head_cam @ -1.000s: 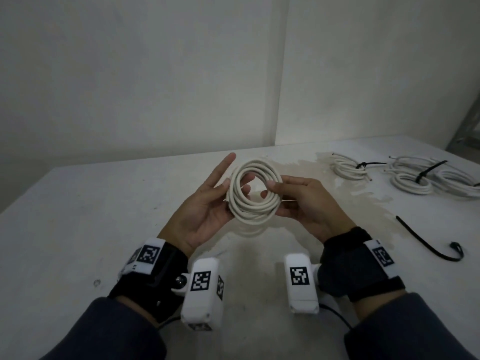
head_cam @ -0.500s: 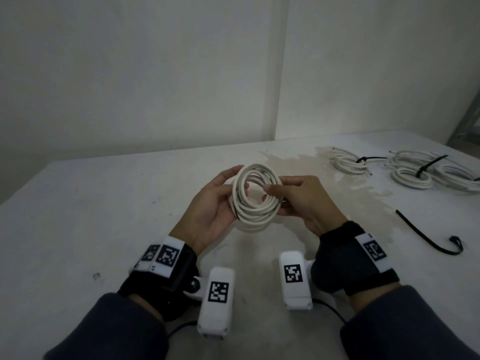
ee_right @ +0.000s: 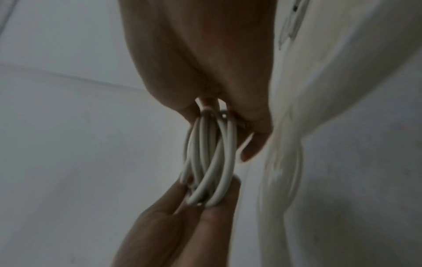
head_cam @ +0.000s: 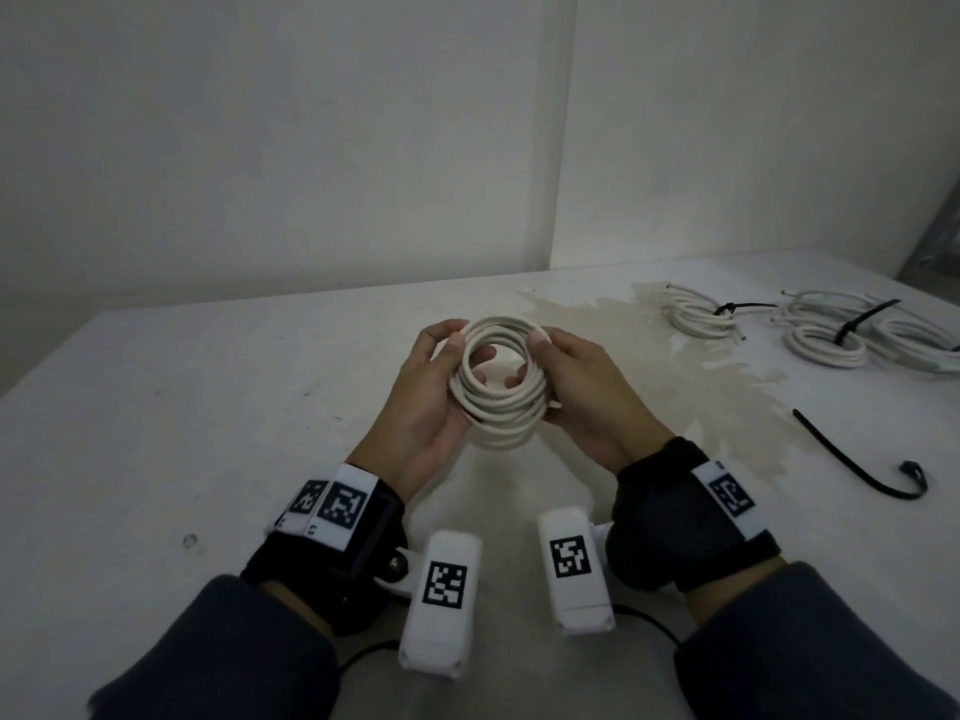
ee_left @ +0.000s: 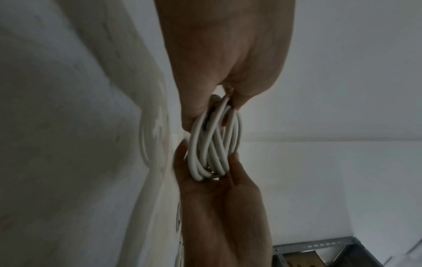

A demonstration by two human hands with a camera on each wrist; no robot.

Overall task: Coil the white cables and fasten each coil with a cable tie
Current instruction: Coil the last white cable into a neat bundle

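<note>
A white cable coil of several loops hangs above the table between both hands, its opening facing me. My left hand grips its left side, thumb on the top rim and fingers behind. My right hand grips the right side the same way. No tie is on this coil. In the left wrist view the coil is pinched by the left hand above and the right hand below. The right wrist view shows the coil under the right hand. A loose black cable tie lies on the table to the right.
Two tied coils lie at the back right of the white table: a small one and a larger bundle, each with a black tie. A pale stain spreads behind my right hand. Walls meet in a corner behind.
My left hand's fingers, spread out a second ago, have curled round the coil's left side. Both hands have drawn the coil closer together and turned its opening more toward me.
</note>
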